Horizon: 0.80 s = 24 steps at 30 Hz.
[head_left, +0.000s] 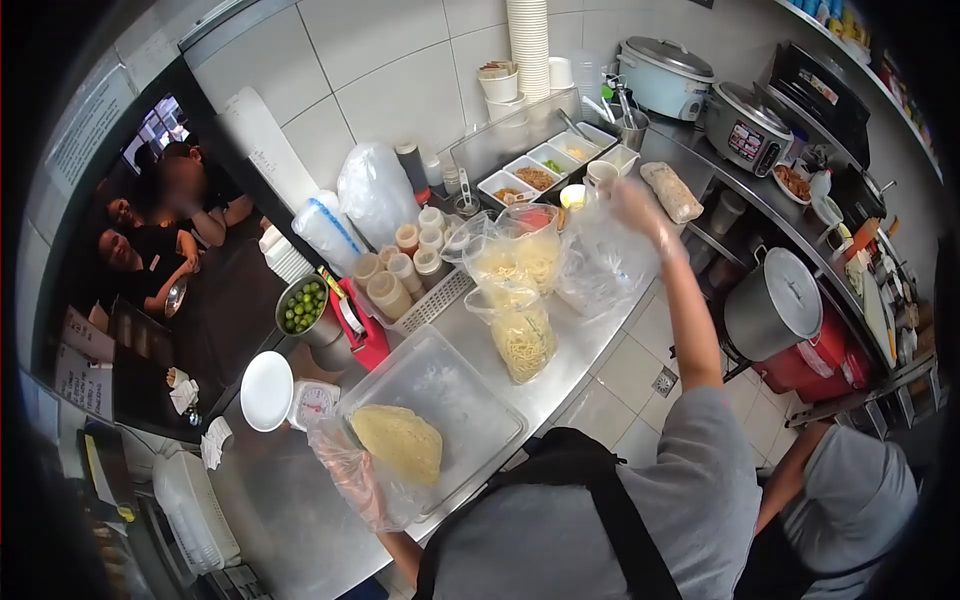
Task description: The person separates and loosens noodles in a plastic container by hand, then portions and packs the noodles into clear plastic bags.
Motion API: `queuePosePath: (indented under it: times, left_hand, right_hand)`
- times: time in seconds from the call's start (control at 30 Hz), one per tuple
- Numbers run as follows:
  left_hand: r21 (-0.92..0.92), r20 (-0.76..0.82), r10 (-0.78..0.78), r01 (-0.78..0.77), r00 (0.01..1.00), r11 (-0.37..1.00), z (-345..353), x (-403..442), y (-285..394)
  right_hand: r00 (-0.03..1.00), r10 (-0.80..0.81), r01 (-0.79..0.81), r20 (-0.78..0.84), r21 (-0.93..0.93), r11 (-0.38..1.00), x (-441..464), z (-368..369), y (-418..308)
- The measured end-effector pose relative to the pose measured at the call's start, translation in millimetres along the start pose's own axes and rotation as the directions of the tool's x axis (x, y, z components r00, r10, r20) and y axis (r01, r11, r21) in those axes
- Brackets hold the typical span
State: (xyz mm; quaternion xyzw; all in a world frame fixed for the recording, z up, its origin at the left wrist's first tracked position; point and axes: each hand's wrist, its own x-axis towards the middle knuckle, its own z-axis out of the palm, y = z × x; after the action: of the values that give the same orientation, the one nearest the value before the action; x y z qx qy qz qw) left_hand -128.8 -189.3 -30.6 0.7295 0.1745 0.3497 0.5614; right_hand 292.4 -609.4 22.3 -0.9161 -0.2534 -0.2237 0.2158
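Wrapped in clear plastic, my left hand [358, 478] is at the left side of a pale yellow mass of thin noodles [398, 442]; its fingers are hard to make out through the film. The noodles are at the near end of a shallow clear tray [480, 400]. My right hand [637, 206] is stretched far forward over a crumpled clear plastic bag [600, 262], smeared by motion, so its grip is unclear. Left of that bag stand clear bags of noodles [522, 340], close to a white cup [601, 174].
Sauce bottles [388, 294], a pot of green limes [304, 306], a kitchen scale [315, 402] and a white plate [267, 391] line the counter's left side. Topping containers [532, 174] stand at the back. Another person in a grey sleeve [850, 480] is close on the right.
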Motion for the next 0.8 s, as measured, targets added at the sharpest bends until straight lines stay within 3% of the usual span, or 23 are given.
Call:
queuePosePath:
  times: [0.03,0.07,0.1,0.17,0.23,0.33,0.43,0.53,0.73,0.77,0.8]
  left_hand:
    - [0.054,0.017,-0.038,0.037,0.999,0.998,-4.4,-1.3,-17.3]
    - [0.107,0.029,-0.076,0.073,0.997,0.992,-10.3,-3.2,-42.1]
    - [0.16,0.041,-0.114,0.106,0.993,0.981,-13.6,-3.8,-60.0]
    - [0.143,0.068,-0.106,0.096,0.992,0.985,-8.1,-3.2,-75.8]
    - [0.042,0.083,-0.049,0.046,0.995,0.998,7.6,0.9,-55.2]
    - [-0.036,0.082,0.005,-0.002,0.997,0.999,17.8,4.1,-32.2]
    - [-0.067,0.083,0.041,-0.036,0.996,0.997,20.7,10.3,-23.5]
    - [-0.132,0.062,0.056,-0.048,0.996,0.99,28.5,17.6,-17.2]
    - [-0.378,-0.062,0.049,-0.069,0.997,0.923,26.5,18.3,-21.8]
    - [-0.388,-0.075,0.055,-0.08,0.996,0.918,25.9,17.4,-19.7]
    - [-0.38,-0.089,0.058,-0.088,0.994,0.921,24.1,17.0,-17.6]
  right_hand:
    - [0.989,0.116,-0.121,0.09,0.049,0.991,-20.9,13.9,1.4]
    - [0.968,0.038,-0.023,0.25,-0.064,0.998,-47.8,39.7,15.6]
    - [0.807,0.133,-0.069,0.576,-0.133,0.989,-71.1,55.5,20.0]
    - [0.615,-0.018,0.027,0.788,0.002,1.0,-109.6,106.1,50.1]
    - [0.91,0.066,-0.049,0.409,-0.051,0.997,-122.9,99.9,35.2]
    - [0.922,0.317,-0.238,0.222,-0.318,0.918,-121.9,52.1,-72.4]
    - [0.976,0.193,-0.129,0.102,-0.446,0.886,-135.5,122.2,-39.6]
    - [0.998,-0.055,0.022,-0.04,-0.575,0.818,-113.5,112.5,-15.7]
    - [0.971,0.209,-0.164,0.115,-0.316,0.935,-43.1,86.4,37.8]
    - [0.883,0.377,-0.336,0.28,-0.185,0.923,-37.1,107.4,76.8]
    - [0.875,0.372,-0.36,0.311,-0.098,0.928,-36.9,126.7,110.3]
